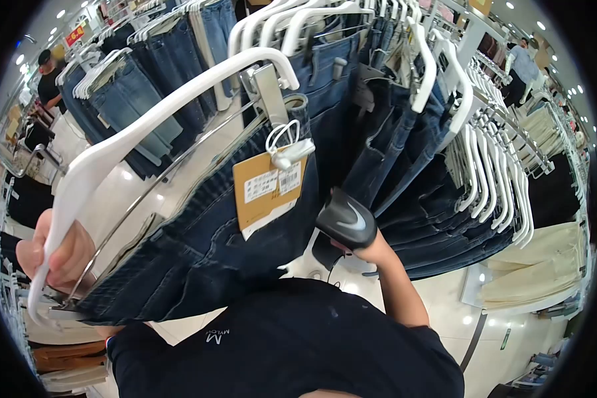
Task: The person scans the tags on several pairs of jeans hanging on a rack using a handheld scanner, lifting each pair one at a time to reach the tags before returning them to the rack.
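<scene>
At the left, my left hand (65,255) is closed round one end of a white hanger (119,136). Dark blue jeans (205,249) hang from the hanger's metal clips, tilted across the view. A brown paper tag (270,189) with white barcode stickers and a pale plastic security tag (292,154) hang at the waistband. Right of the jeans, my right hand (365,251) holds a black handheld device (346,219) with a grey curved mark. Its fingers are mostly hidden behind the device, which is near the jeans but apart from the paper tag.
White hangers (484,172) with dark jeans (431,232) fill a rack ahead and to the right. Lighter jeans (129,113) hang at the upper left. Beige trousers (534,272) are at the right. A person (48,83) stands far left, and a clothed figure (524,66) far right.
</scene>
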`<state>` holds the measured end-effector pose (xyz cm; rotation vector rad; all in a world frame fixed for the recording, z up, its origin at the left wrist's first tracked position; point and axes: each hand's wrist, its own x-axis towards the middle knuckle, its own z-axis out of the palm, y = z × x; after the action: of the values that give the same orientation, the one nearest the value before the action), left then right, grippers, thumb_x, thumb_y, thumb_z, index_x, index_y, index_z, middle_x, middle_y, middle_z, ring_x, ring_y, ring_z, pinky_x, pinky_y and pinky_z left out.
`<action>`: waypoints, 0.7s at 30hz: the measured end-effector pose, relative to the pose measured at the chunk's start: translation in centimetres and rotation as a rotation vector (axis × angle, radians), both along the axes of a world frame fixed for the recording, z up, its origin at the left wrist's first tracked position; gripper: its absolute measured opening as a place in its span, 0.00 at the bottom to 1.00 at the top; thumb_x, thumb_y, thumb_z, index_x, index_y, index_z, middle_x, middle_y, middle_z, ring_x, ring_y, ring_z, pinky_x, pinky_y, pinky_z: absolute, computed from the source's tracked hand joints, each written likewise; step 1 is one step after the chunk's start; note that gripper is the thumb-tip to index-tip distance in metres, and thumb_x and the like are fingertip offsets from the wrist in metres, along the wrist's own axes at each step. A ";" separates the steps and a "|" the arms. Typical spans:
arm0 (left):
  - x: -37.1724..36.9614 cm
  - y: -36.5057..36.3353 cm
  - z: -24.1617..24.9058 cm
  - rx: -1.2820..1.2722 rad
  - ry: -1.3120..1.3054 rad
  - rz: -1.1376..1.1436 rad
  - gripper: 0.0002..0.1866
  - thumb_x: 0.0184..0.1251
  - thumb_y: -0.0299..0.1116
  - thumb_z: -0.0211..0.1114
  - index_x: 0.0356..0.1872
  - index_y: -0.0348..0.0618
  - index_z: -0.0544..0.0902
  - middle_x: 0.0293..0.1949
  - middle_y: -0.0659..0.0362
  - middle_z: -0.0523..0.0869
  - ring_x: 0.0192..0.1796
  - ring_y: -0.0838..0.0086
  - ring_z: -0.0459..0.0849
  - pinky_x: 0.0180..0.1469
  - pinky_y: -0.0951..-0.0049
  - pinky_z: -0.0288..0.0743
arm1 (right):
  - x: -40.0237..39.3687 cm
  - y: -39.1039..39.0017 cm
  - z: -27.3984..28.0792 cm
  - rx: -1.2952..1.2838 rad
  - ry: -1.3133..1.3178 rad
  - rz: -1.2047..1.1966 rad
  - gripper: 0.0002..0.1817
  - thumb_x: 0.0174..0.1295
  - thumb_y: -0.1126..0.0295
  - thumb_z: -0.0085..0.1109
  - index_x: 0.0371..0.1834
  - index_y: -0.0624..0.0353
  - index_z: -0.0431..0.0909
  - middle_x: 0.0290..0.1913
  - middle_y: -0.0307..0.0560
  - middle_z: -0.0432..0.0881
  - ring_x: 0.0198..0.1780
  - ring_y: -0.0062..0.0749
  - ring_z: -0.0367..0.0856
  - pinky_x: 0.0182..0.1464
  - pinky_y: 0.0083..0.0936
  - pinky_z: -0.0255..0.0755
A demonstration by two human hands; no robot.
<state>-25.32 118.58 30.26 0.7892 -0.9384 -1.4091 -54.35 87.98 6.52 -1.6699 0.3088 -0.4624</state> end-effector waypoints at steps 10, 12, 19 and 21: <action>2.3 6.3 -0.5 0.015 -0.027 0.108 0.12 0.52 0.34 0.58 0.17 0.37 0.71 0.08 0.62 0.72 0.07 0.82 0.66 0.08 0.81 0.62 | 11.7 5.9 -5.5 0.285 -0.028 0.242 0.18 0.52 0.79 0.66 0.48 0.60 0.76 0.40 0.38 0.80 0.41 0.20 0.76 0.47 0.20 0.71; 3.4 7.7 -0.8 0.007 -0.005 0.193 0.11 0.53 0.35 0.57 0.18 0.39 0.71 0.08 0.62 0.72 0.07 0.81 0.67 0.08 0.80 0.62 | 11.8 6.5 -5.3 0.289 -0.059 0.234 0.20 0.52 0.78 0.67 0.49 0.61 0.75 0.40 0.38 0.81 0.41 0.19 0.76 0.46 0.20 0.71; 8.4 9.1 -1.9 -0.046 0.014 0.135 0.12 0.62 0.36 0.51 0.22 0.42 0.68 0.10 0.67 0.70 0.10 0.84 0.65 0.14 0.84 0.60 | 13.0 9.3 -1.7 -0.091 -0.141 -0.100 0.26 0.47 0.73 0.69 0.51 0.64 0.73 0.48 0.47 0.80 0.48 0.28 0.76 0.55 0.23 0.66; 9.4 9.3 -2.4 -0.079 0.020 0.129 0.12 0.63 0.36 0.50 0.23 0.42 0.68 0.10 0.67 0.70 0.11 0.85 0.65 0.14 0.84 0.60 | 13.3 9.8 -1.3 -0.083 -0.153 -0.134 0.26 0.47 0.73 0.69 0.51 0.64 0.73 0.48 0.47 0.80 0.48 0.29 0.77 0.55 0.23 0.67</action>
<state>-15.96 127.85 27.88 0.7618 -0.9062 -1.2581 -41.09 97.74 5.26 -1.6902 0.2933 -0.7077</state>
